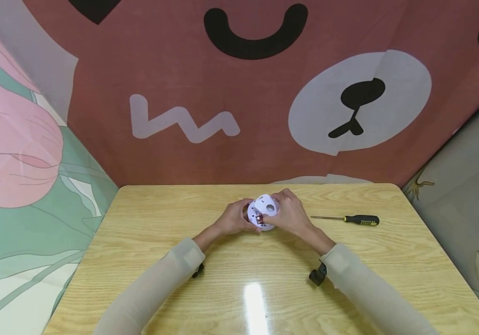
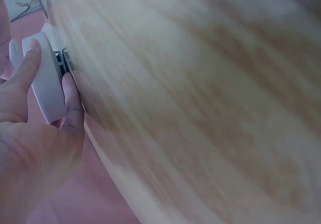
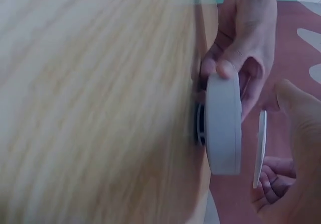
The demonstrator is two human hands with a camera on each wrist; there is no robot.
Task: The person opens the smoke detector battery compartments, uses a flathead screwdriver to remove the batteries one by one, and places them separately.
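A round white device body [image 1: 253,216], with small dark and reddish parts on its upper face, is held just above the wooden table. My left hand [image 1: 234,217] grips its side; in the left wrist view the thumb lies on the white wall [image 2: 46,78] and a finger reaches the dark-slotted underside. With my right hand [image 1: 293,215] I pinch a thin white cover plate [image 1: 262,202] that has a round hole. The right wrist view shows this plate [image 3: 260,148] apart from the thick body [image 3: 223,128], a narrow gap between them.
On the table [image 1: 159,209], right of my hands, lies a screwdriver [image 1: 360,220] with a black and yellow handle, its shaft pointing left. Behind the table's far edge stands a printed red cloth wall [image 1: 180,158].
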